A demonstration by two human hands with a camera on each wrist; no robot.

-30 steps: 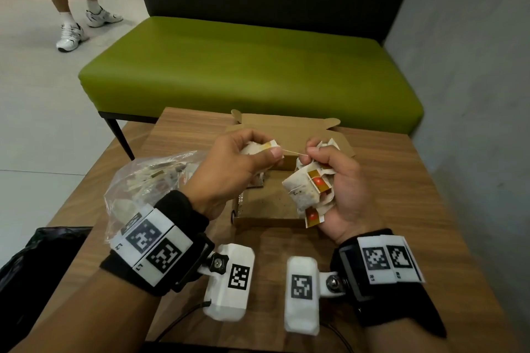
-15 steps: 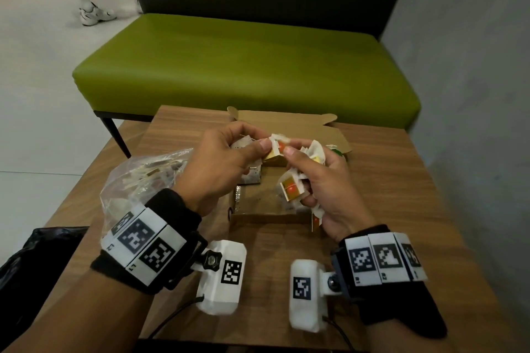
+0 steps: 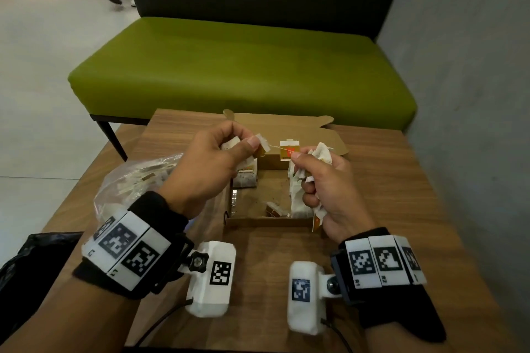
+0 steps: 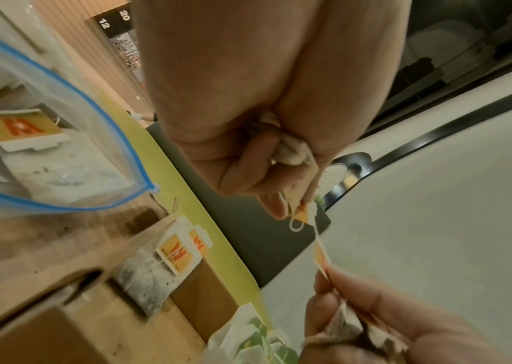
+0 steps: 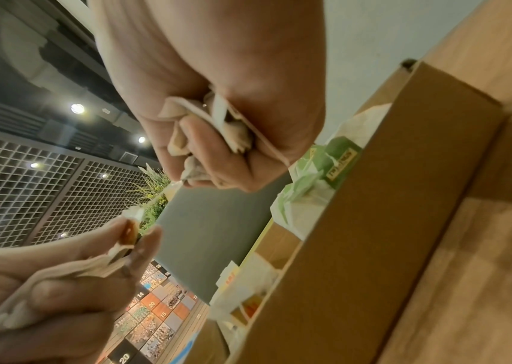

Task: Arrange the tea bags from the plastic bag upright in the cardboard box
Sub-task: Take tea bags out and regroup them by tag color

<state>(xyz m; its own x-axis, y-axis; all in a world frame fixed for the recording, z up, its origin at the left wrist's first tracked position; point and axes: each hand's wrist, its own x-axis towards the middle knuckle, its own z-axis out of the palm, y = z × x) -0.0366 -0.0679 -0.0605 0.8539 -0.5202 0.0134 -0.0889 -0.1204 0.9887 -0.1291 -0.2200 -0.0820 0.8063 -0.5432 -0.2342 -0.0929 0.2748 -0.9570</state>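
Note:
An open cardboard box (image 3: 266,222) sits mid-table, its lid (image 3: 286,126) folded back. Inside it, tea bags stand at the left wall (image 3: 245,179) and the right wall (image 3: 298,198), and one lies flat (image 3: 276,209). My left hand (image 3: 249,143) pinches a tea bag (image 3: 262,146) above the box. My right hand (image 3: 304,163) grips a crumpled bunch of tea bags (image 3: 322,152). An orange-and-white tag (image 3: 289,150) hangs on a thin string between the hands. The clear plastic bag (image 3: 134,180) with several tea bags lies left of the box; its blue zip edge (image 4: 108,128) shows in the left wrist view.
The wooden table (image 3: 387,209) ends close behind the box. A green bench (image 3: 243,66) stands beyond it and a grey wall (image 3: 473,94) runs along the right. A black bag (image 3: 25,255) sits at the table's near-left corner. Green-tagged tea bags (image 5: 317,177) line the box's far end.
Half a second ago the hands met over the box; now they have drawn apart with a string and tag stretched between them. The person in the background has walked off.

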